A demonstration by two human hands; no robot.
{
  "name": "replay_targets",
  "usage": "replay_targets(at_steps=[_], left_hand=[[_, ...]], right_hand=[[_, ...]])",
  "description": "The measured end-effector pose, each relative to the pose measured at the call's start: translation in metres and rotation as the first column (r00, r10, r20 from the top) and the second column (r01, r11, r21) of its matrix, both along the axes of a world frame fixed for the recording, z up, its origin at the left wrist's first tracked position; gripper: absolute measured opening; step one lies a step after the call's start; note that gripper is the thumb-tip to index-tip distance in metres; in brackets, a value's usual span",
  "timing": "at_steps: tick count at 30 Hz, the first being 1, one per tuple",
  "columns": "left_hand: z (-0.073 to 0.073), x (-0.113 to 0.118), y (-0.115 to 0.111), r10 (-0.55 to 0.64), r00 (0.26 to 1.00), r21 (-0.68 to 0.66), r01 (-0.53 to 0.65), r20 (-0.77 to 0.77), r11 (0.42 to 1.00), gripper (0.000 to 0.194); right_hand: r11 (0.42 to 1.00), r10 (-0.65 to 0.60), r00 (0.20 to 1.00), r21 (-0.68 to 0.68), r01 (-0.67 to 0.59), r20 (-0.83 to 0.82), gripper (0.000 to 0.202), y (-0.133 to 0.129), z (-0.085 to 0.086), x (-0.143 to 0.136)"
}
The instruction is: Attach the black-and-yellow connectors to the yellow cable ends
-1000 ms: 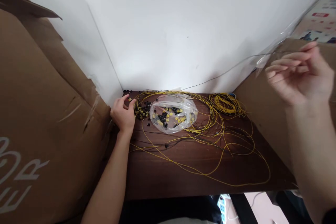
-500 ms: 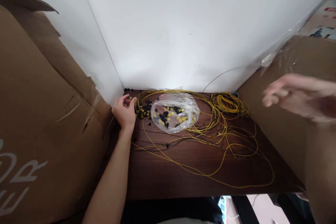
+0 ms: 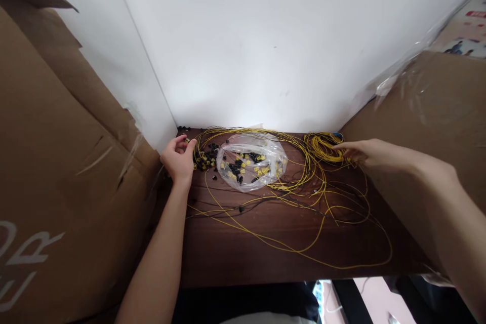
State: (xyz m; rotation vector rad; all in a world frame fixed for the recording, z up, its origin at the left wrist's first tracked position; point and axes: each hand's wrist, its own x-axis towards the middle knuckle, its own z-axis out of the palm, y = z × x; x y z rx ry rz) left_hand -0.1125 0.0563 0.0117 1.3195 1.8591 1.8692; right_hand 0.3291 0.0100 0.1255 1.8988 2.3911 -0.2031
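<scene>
My left hand is at the table's back left, fingers curled and pinching a small yellow-and-black plastic piece. Beside it lies a pile of similar black and yellow pieces. A clear plastic bag with more of these pieces sits in the middle. My right hand is at the back right, its fingers stretched over the edge of a coil of yellow wire; no grip on the wire shows. Between bag and coil runs a looser bundle of yellow and black wires.
Loose yellow wires loop over the front of the dark brown table. A large cardboard box stands at left, another cardboard box at right. A white wall closes off the back.
My right hand has come in from the right, above the table, to the yellow wire coil. My left hand stays put with the small piece.
</scene>
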Motion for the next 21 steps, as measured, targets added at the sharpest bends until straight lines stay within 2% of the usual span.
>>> replay_targets(at_steps=[2,4,6,8,10,12,14,17,19,21], left_hand=[[0.001,0.001,0.0,0.002,1.0,-0.014,-0.002,-0.018,1.0,0.037],[0.001,0.001,-0.001,-0.001,1.0,-0.025,0.0,-0.031,1.0,0.037],[0.002,0.002,-0.002,-0.004,0.999,-0.036,0.003,-0.041,0.999,0.037],[0.002,0.002,-0.002,-0.005,0.999,-0.044,0.002,-0.053,0.999,0.037],[0.002,0.002,-0.003,-0.005,0.998,-0.053,0.002,-0.06,0.999,0.037],[0.002,0.001,-0.002,-0.007,0.998,-0.063,0.003,-0.064,0.998,0.037],[0.002,0.001,-0.002,-0.01,0.998,-0.067,0.005,-0.064,0.998,0.038],[0.001,0.0,-0.001,-0.02,0.998,-0.058,0.017,-0.055,0.998,0.038],[0.0,0.0,-0.001,-0.027,0.998,-0.056,0.024,-0.049,0.998,0.038],[-0.002,0.0,0.0,-0.027,0.999,-0.062,0.024,-0.046,0.998,0.039]], right_hand=[[0.998,-0.016,0.998,0.062,0.012,0.068,0.055,0.001,0.006,-0.007],[0.979,-0.032,0.993,0.202,0.008,0.117,0.054,0.001,0.014,-0.018],[0.952,0.011,0.997,0.305,-0.034,0.079,0.047,0.0,0.019,-0.031],[0.934,0.103,0.995,0.346,-0.092,-0.013,0.04,-0.003,0.02,-0.044],[0.941,0.252,0.962,0.261,-0.217,-0.109,0.037,-0.005,0.012,-0.054],[0.936,0.349,0.924,0.109,-0.335,-0.153,0.038,-0.007,-0.002,-0.058],[0.931,0.36,0.921,-0.009,-0.366,-0.151,0.036,-0.008,-0.02,-0.059],[0.948,0.314,0.942,-0.02,-0.318,-0.121,0.039,-0.007,-0.041,-0.061],[0.953,0.3,0.944,-0.008,-0.304,-0.139,0.028,-0.004,-0.043,-0.064],[0.944,0.303,0.925,-0.062,-0.325,-0.228,0.025,0.001,-0.035,-0.066]])
